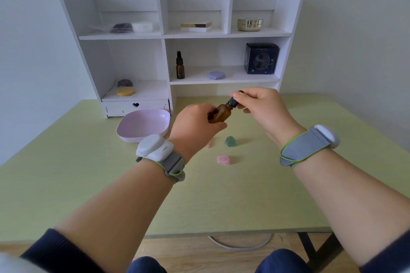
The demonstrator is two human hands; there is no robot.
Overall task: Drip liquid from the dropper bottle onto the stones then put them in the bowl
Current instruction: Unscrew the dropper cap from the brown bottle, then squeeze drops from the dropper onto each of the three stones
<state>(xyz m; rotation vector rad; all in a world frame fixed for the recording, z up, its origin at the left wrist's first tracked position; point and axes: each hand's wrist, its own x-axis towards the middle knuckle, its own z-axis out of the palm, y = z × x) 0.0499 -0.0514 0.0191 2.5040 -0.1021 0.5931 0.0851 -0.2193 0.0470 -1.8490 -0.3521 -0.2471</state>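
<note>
So we've got the amber dropper bottle (221, 113) up in the air over the middle of the table (66, 184), tilted with its neck pointing up and to the right. Our left hand (195, 127) is wrapped around the glass body to keep it steady, and our right hand (259, 104) is pinching the black dropper cap (233, 101) between thumb and fingers. That split makes sense: one hand anchors, the other works the cap, probably to unscrew it or draw liquid, though we can't tell which.

The stones are sitting right below on the table: a green stone (230, 141), a pink stone (224, 159) nearer to us, and another pink one (208, 144) mostly hidden behind the left wrist. None are in the pink bowl (142, 125) yet, which waits just left of the hands, handy for dropping them in after.

A second dropper bottle (180, 65) stands on the white shelf unit (286, 35) at the far side. No readable labels or brand names anywhere; the bottle in hand looks plain.
</note>
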